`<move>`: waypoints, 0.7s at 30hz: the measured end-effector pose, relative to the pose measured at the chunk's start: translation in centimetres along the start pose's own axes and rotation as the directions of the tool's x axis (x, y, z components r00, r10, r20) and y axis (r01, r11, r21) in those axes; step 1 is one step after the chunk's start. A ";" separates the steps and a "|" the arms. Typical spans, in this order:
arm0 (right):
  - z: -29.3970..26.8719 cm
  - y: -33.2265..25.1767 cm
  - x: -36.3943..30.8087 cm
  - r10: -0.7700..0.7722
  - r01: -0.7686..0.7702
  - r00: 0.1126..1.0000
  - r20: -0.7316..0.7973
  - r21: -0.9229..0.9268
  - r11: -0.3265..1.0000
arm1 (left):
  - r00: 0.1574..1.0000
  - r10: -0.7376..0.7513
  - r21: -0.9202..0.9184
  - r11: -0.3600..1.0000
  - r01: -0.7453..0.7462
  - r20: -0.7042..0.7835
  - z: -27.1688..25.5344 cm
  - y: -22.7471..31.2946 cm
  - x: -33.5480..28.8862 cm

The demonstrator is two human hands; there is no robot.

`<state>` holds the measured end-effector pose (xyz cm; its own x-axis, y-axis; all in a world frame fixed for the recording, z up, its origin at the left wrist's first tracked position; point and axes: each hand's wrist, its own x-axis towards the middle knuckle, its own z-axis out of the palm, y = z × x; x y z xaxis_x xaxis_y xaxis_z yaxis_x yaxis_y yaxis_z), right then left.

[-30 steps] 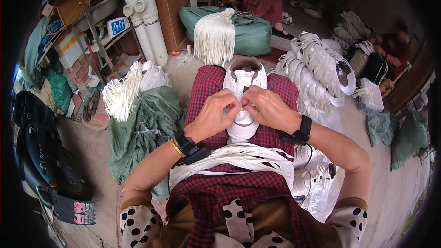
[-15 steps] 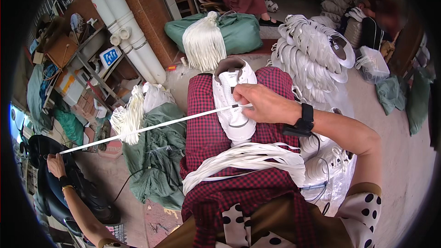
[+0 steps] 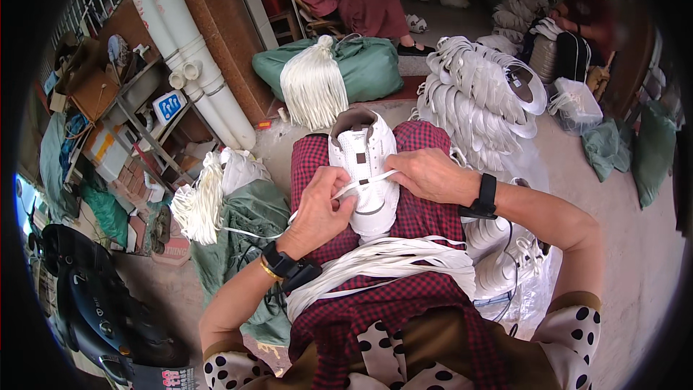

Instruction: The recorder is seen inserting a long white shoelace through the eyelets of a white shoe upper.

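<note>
We're over the white shoe point(image 3: 373, 201): our right hand point(image 3: 433, 176) pinches the lace point(image 3: 380, 178) in its fingers, while our left hand point(image 3: 317, 209), partly hidden, seems to grip it too.

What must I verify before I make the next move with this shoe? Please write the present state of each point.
1. Shoe on the lap, toe toward you: ok.
2. Right hand pinching the lace: ok.
3. Left hand gripping the lace: cannot tell; fingers curl beside it, contact partly hidden.
4. Lace across the upper tongue: not ok; it crosses only lower down.
5. Lace ends even: cannot tell.
</note>
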<state>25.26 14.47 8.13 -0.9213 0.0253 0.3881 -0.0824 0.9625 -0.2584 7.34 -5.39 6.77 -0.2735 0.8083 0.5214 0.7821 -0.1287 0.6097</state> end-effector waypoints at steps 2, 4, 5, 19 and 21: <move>-0.2 -0.2 -0.3 -0.015 0.016 1.000 0.027 -0.034 0.999 | 0.995 -0.018 0.059 0.998 0.013 0.093 0.9 -0.3 0.1; -0.4 0.5 -0.9 -0.020 0.023 0.999 0.048 -0.058 0.998 | 0.986 0.098 0.236 0.963 -0.127 0.131 -0.5 -1.5 -0.2; -0.5 0.8 -1.6 -0.021 0.026 0.997 0.068 -0.082 0.996 | 0.959 0.206 0.394 0.879 -0.268 0.193 -1.6 -2.3 -0.6; -14.7 6.4 -19.9 0.442 -0.478 0.878 -0.181 -0.318 0.819 | 0.956 -0.014 0.634 0.745 0.206 -0.294 -23.2 -6.6 -14.5; -16.4 6.7 -22.4 0.470 -0.531 0.847 -0.249 -0.348 0.773 | 0.923 -0.090 0.605 0.731 0.317 -0.375 -25.9 -7.5 -16.4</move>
<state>51.58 24.76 12.26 -0.7246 0.5406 0.4275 0.5572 0.8246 -0.0982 -8.57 -32.60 9.09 -0.5325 0.5422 0.6499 0.8235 0.5094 0.2497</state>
